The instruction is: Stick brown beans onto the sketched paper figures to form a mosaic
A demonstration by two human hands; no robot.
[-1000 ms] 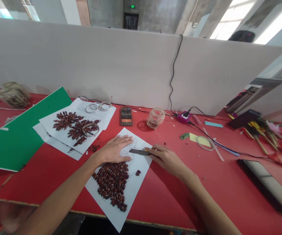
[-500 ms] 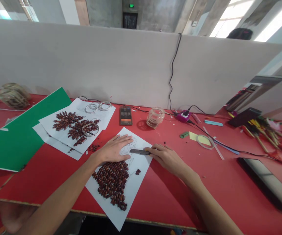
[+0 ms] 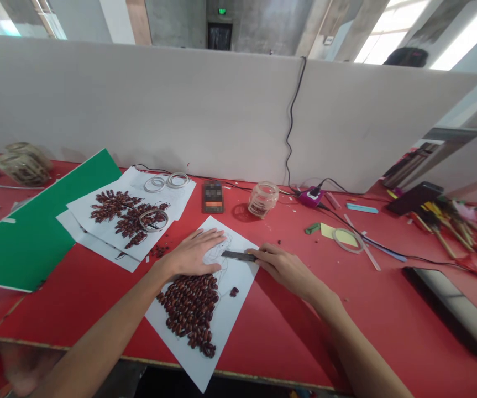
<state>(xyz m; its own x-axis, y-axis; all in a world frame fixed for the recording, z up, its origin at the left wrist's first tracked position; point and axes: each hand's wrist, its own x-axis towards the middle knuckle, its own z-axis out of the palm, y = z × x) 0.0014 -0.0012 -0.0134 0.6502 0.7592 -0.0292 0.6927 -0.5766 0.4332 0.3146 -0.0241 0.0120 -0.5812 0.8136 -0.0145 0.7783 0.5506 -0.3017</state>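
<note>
Lower centre: white rectangular paper sheet (image 3: 227, 309) before me, smooth, matt; dark-brown oval seeds (image 3: 190, 304) on it, glossy, hard-looking. Flat dark-grey blade-like strip (image 3: 238, 256) I hold: metallic, dull sheen. Lower right: red flat tabletop (image 3: 279, 354), smooth, faintly shiny.

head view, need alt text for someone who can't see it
A person's left hand rests on a white paper sheet partly covered with glossy brown bean-like pieces, while the right hand holds a flat dark tool across it. The red tabletop also holds a clear round jar and a green flat board.
</note>
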